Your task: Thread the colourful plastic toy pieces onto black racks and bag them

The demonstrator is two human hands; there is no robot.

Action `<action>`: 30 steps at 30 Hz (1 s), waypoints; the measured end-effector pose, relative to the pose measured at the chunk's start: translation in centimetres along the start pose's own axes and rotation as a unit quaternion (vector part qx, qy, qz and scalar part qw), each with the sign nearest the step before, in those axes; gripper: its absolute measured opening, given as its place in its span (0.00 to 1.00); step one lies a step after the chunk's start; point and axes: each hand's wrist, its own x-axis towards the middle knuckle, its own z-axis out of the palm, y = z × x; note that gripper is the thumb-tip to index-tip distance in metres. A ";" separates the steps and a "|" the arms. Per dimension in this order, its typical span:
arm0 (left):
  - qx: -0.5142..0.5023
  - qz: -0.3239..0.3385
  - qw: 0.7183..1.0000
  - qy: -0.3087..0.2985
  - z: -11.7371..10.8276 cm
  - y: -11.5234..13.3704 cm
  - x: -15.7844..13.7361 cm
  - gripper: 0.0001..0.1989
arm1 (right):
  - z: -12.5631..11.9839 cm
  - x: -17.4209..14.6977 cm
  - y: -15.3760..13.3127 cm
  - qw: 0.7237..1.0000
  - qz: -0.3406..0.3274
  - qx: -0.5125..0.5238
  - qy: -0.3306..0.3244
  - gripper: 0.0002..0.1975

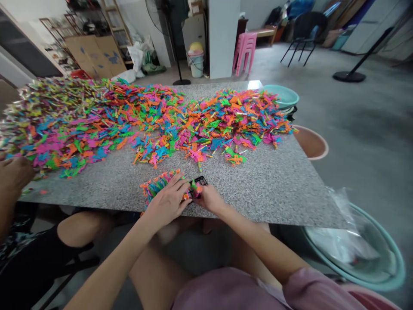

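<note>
Near the front edge of the table lies a black grid tray (200, 181), its left part packed with upright small plastic toys (157, 186) in orange, green, blue and pink. My left hand (169, 200) rests over this packed row, fingers stretched out across the toys and thumb apart. At the tray's right part, my right hand (211, 199) is closed, with the fingertips pinching a small green and pink plastic toy (195, 187) at the grid. Its lower end is hidden by the fingers. Beyond the tray spreads a heap of loose plastic toys (226, 116), some pistol-shaped.
A speckled stone table (258, 185) carries the heaps; shiny wrapped pieces (64, 94) are piled at far left. Another person's hand (14, 172) is at the left edge. Basins (400, 267) stand on the floor at right, one with clear plastic bags (345, 241).
</note>
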 end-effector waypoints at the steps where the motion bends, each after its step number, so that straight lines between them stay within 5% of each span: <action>1: -0.008 -0.012 1.000 0.003 0.1 -0.1 0.0 0.23 | -0.3 0.3 -0.4 0.999 -0.013 -0.037 -0.012 0.05; 4: -0.022 -0.022 1.000 0.004 0.3 -0.1 0.2 0.28 | -0.4 0.5 -2.0 0.994 -0.025 -0.100 -0.034 0.10; 10: -0.015 0.031 0.999 0.008 0.3 0.7 -0.9 0.16 | -0.6 -2.5 -2.0 0.994 -0.005 -0.104 -0.029 0.10; 14: -0.018 0.069 0.997 0.012 0.5 0.5 -1.8 0.16 | -6.6 -2.5 3.6 0.989 0.073 -0.115 0.066 0.19; 17: -0.003 0.088 0.996 0.014 0.4 0.1 -1.6 0.15 | -12.2 -0.2 8.7 0.957 0.145 -0.191 0.163 0.28; 21: 0.052 0.101 0.993 0.033 0.4 0.5 -1.3 0.15 | -16.0 2.8 12.6 0.964 0.078 -0.223 0.119 0.21; 26: 0.131 0.052 0.989 0.045 0.9 2.4 -1.7 0.16 | -14.7 2.6 13.9 0.980 0.019 -0.158 0.120 0.12; 30: 0.114 0.024 0.993 0.022 1.1 2.9 -1.8 0.17 | -8.2 1.1 11.4 0.991 0.011 0.075 0.112 0.09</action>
